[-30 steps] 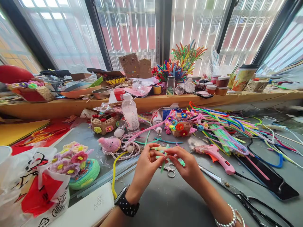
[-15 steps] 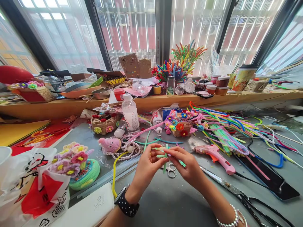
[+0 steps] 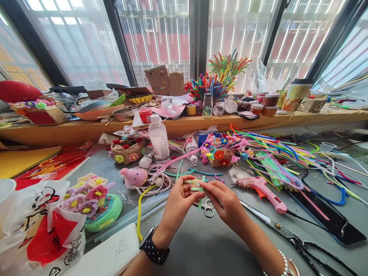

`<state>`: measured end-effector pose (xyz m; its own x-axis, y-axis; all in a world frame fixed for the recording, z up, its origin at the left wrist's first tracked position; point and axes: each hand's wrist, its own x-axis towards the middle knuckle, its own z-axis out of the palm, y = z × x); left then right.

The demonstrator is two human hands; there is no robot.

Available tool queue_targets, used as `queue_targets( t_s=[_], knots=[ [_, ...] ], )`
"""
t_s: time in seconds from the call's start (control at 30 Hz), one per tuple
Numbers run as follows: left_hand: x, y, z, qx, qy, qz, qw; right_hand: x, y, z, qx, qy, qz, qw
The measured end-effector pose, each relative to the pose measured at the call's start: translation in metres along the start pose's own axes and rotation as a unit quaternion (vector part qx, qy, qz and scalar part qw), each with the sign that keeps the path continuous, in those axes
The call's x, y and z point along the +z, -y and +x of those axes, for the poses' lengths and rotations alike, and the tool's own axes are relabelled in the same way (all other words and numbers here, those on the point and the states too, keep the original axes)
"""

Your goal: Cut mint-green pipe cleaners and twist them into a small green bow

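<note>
Light green pipe cleaners [image 3: 199,204], crossing one another, are held up between my two hands above the grey table. My left hand [image 3: 181,201], with a watch at the wrist, pinches them from the left. From the right, the fingertips of my right hand [image 3: 225,199] close on the same pieces near the crossing; part of the piece is hidden by the fingers. Just behind and below my hands lie small scissors [image 3: 209,209] on the table, their handle loops showing. Large scissors [image 3: 276,225] rest open-bladed or not, I cannot tell, beside my right forearm.
A pink glue gun [image 3: 267,191] with its cord lies to the right, near a heap of pipe cleaners [image 3: 270,168]. A clear bottle [image 3: 159,140] stands behind my hands. On the left are a flower-topped green pot [image 3: 107,214], a white power bank [image 3: 115,249] and a plastic bag [image 3: 54,230].
My right fingers have shifted slightly at the crossing of the green pipe cleaners. Both hands stay in nearly the same place, still gripping the pieces.
</note>
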<state>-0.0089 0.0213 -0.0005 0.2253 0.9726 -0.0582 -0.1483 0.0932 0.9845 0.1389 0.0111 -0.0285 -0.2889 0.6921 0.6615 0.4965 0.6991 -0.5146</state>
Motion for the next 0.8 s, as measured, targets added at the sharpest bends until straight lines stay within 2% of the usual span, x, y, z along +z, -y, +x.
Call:
queue_targets(
  t_s=[0.37, 0.6, 0.7, 0.8],
  knots=[
    [0.0008, 0.0001, -0.0005, -0.002, 0.012, 0.026, 1.000, 0.0019, -0.0031, -0.0042, -0.049, -0.028, -0.085, 0.995],
    [-0.0007, 0.0006, -0.0004, 0.015, 0.014, 0.036, 0.999, 0.0009, -0.0020, -0.0026, -0.038, -0.021, -0.071, 0.997],
    [-0.0027, 0.0011, 0.0001, 0.037, 0.014, 0.056, 0.998, 0.0005, -0.0005, -0.0010, -0.011, -0.028, -0.053, 0.998],
    [-0.0034, 0.0013, 0.0001, 0.030, -0.001, 0.070, 0.997, -0.0001, 0.0014, -0.0007, 0.013, -0.046, -0.031, 0.998]
  ],
)
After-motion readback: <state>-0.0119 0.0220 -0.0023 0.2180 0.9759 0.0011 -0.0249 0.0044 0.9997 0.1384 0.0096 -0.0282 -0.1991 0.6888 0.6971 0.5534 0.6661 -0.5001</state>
